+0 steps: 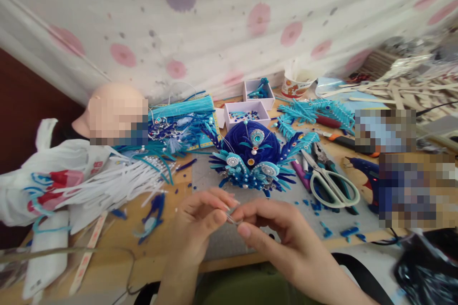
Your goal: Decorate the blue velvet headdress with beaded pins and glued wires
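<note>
Near the table's front edge, my left hand (202,224) and my right hand (281,231) meet, with thumbs and fingertips pinched close together. Between them is a thin silvery wire-like piece (232,218), small and partly covered by the fingers. Just beyond my fingertips stands a blue headpiece (252,157), its dark velvety dome set with jewels and pearls and ringed by turquoise and blue leaf shapes. It rests on a grey mat (218,240), and neither hand touches it.
Scissors (331,183), pliers (322,155) and a blue glue gun (365,171) lie to the right. White boxes (246,109) of beads and parts stand behind. Left are white pipe-cleaner strips (118,181), a mannequin head (118,100) and a white plastic bag (21,186).
</note>
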Action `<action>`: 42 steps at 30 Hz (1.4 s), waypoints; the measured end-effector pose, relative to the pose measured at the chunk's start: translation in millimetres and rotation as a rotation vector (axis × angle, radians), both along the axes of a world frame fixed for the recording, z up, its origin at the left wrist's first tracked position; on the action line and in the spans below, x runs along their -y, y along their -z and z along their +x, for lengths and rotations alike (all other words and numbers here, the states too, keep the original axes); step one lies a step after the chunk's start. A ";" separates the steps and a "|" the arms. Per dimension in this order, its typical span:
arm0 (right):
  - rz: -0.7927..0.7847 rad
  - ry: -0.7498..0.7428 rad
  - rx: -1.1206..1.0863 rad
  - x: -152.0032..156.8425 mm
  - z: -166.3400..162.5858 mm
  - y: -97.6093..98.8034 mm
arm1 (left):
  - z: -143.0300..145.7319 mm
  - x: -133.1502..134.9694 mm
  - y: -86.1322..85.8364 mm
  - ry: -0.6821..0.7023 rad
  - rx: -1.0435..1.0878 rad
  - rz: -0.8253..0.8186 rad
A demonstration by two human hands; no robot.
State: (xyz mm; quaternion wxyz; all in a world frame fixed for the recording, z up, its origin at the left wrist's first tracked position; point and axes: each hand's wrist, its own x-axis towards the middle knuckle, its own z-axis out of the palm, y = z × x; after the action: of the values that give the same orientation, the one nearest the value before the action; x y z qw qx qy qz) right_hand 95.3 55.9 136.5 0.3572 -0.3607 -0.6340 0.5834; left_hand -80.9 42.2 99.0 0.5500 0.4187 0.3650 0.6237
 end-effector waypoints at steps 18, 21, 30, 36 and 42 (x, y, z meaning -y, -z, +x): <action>-0.130 -0.155 -0.122 -7.8 2.8 9.4 | 6.9 -7.1 7.4 0.121 -0.004 0.113; -0.212 -0.165 -0.188 -7.8 3.5 9.6 | 3.0 -9.5 12.4 0.188 -0.023 0.155; -0.365 -0.295 -0.206 -8.8 -2.6 10.3 | 2.3 -6.4 5.7 0.009 -0.052 0.110; -0.335 -0.267 -0.189 -10.2 -6.6 9.7 | 5.3 -9.3 9.9 0.013 0.068 0.075; -0.253 -0.246 -0.132 -11.8 -7.2 8.7 | 13.3 -9.5 4.3 -0.069 0.134 0.024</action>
State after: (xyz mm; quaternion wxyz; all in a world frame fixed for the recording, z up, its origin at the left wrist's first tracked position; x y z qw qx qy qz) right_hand 88.1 67.7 127.9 0.2756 -0.2836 -0.5700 0.7202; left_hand -67.6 51.8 94.7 0.5464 0.3698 0.3338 0.6733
